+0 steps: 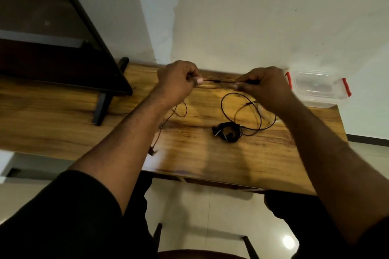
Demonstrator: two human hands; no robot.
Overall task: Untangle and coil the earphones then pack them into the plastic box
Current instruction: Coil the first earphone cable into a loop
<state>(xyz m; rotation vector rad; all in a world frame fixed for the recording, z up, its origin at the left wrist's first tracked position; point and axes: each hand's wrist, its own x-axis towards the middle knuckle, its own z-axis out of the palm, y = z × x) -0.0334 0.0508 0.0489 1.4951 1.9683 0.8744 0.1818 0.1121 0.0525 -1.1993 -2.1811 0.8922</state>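
Both hands are raised above the wooden table (189, 153), pulling a short stretch of thin dark earphone cable (219, 81) taut between them. My left hand (179, 82) pinches one end, and cable trails down from it past my wrist to a plug near the table's front (152, 151). My right hand (265, 88) pinches the other end; loose loops of cable (229, 111) hang and lie below it. A small coiled black bundle of earphones (228, 132) rests on the table. The clear plastic box (317, 88) with red clips stands at the far right corner, lid on.
A large dark screen (63, 33) on black feet stands at the table's left. The white wall runs right behind the table. A chair (202, 254) and tiled floor lie below the table's front edge, with my dark sleeve at lower left.
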